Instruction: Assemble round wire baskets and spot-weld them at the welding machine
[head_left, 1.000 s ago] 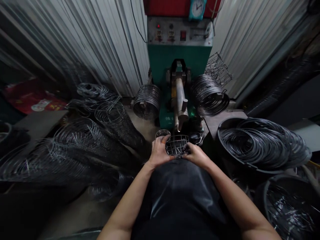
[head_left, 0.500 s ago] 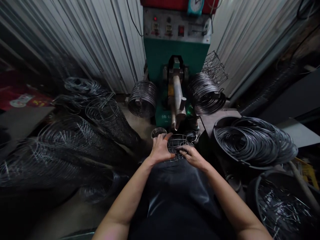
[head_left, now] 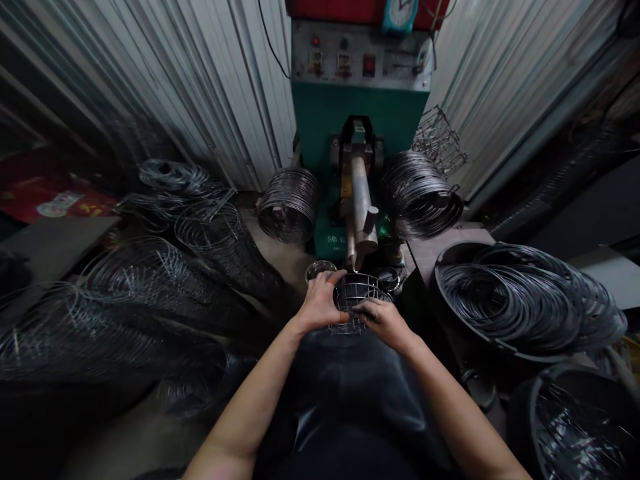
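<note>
A small round wire basket (head_left: 356, 291) sits between my hands, just below the welding machine's electrode tip (head_left: 355, 261). My left hand (head_left: 321, 303) grips its left side, thumb and fingers bent round the wires, with orange coverings on some fingers. On the near right side my right hand (head_left: 383, 320) is closed, its dark-stained fingertips pinched at the basket's wires. Whether a separate wire piece is in that pinch I cannot make out. A metal arm (head_left: 361, 193) of the green machine (head_left: 320, 107) reaches toward the basket.
Wire ring bundles hang left (head_left: 289, 207) and right (head_left: 420, 193) of the machine. A tub (head_left: 443, 293) of wire rings stands at right, above a bucket (head_left: 537, 413) of short wire pieces. Tall wire mesh rolls (head_left: 165, 287) lie at left. A black apron (head_left: 350, 400) covers my lap.
The view has shifted slightly, so the machine sits a little lower and farther right. My right fingers have moved slightly at the basket's near side; the left hand keeps its grip.
</note>
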Motion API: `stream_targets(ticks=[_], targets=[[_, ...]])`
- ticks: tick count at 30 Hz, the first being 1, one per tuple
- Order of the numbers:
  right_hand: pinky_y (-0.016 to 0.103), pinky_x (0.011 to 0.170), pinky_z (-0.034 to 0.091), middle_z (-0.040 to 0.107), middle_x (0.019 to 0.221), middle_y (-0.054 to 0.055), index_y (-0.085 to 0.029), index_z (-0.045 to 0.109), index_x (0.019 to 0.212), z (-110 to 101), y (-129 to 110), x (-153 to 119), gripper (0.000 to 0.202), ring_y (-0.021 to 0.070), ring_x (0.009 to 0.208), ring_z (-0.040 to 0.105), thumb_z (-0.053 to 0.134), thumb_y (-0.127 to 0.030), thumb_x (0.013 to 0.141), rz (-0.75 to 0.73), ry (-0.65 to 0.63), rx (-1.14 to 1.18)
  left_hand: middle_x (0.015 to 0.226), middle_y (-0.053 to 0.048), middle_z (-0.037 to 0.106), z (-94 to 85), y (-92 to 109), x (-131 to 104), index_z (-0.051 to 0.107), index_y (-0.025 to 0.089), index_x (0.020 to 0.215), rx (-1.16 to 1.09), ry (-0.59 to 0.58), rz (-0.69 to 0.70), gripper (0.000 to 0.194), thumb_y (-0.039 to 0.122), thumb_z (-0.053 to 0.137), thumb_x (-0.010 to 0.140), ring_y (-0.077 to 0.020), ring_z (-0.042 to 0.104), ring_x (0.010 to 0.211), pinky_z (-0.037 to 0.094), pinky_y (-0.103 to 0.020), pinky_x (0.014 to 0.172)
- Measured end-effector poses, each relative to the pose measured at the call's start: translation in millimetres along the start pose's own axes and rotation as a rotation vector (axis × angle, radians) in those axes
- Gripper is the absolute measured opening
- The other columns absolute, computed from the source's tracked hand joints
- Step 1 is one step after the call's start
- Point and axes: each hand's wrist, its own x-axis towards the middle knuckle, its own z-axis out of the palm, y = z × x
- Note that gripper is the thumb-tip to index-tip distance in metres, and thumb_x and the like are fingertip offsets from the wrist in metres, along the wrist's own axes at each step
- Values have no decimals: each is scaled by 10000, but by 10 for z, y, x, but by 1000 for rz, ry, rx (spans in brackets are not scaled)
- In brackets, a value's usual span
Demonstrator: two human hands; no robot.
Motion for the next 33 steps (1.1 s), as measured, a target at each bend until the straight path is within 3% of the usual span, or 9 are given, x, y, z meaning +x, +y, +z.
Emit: stream_targets(ticks=[10,17,23,29,33], targets=[[275,727,506,666,874,57,-199,642,957,-22,1,30,184,165,814,637,522,-135,833,-23,-1,-62,1205,-80,461,-33,16,47,396,250,1281,-9,21,-1,911,324,768,453,-304,422,1143,342,-438,971],[280,717,504,661,877,74,-170,643,951,-79,62,220,164,177,804,636,517,-148,848,-21,0,-151,1161,-79,487,-56,-73,252,415,231,1271,-10,17,-5,884,371,768,473,-302,453,1112,371,-436,952],[285,736,504,660,912,76,-184,641,943,-43,74,222,177,183,838,635,505,-127,846,-1,65,-148,1074,-56,519,-36,-88,307,466,255,1228,-30,25,-7,846,433,778,463,-296,497,1039,398,-423,920],[291,769,503,663,938,94,-160,643,970,-23,155,294,240,197,875,636,501,-59,805,8,129,-196,1131,-88,501,-73,-46,411,434,212,1267,18,39,-92,869,384,766,482,-300,475,1092,382,-438,939],[274,750,504,667,931,66,-203,664,901,-38,173,402,209,181,842,640,538,-78,790,53,178,-179,1175,-93,500,-72,-83,535,430,221,1272,20,13,-97,879,413,772,485,-301,475,1110,397,-433,925]])
